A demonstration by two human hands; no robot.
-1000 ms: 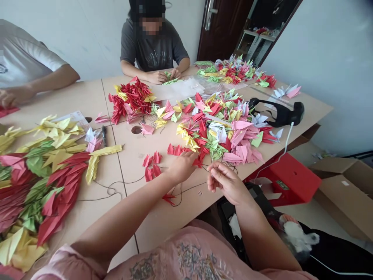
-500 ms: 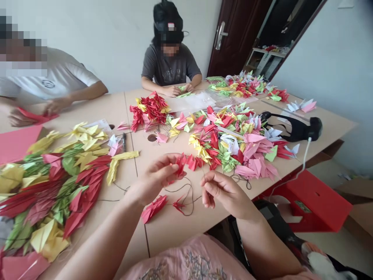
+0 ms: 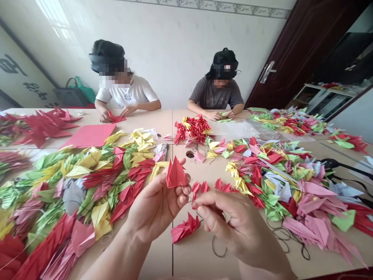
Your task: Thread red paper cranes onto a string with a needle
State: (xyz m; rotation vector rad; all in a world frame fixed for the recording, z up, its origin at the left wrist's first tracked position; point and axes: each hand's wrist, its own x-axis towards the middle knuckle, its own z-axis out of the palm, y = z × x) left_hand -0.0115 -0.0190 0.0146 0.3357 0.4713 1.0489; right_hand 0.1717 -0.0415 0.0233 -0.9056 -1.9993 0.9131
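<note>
Table (image 3: pixel 192 264), two co-workers (image 3: pixel 215 95); left fingers (image 3: pixel 182 200) hold one folded red paper (image 3: pixel 176 175), right fingers (image 3: pixel 208 199) pinch one needle (image 3: pixel 189 195).

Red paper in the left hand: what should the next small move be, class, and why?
Probably ease the needle-like tool into the red paper: the left hand holds it up, and the right hand pinches the tool near its lower edge. Whether they touch is unclear.
</note>
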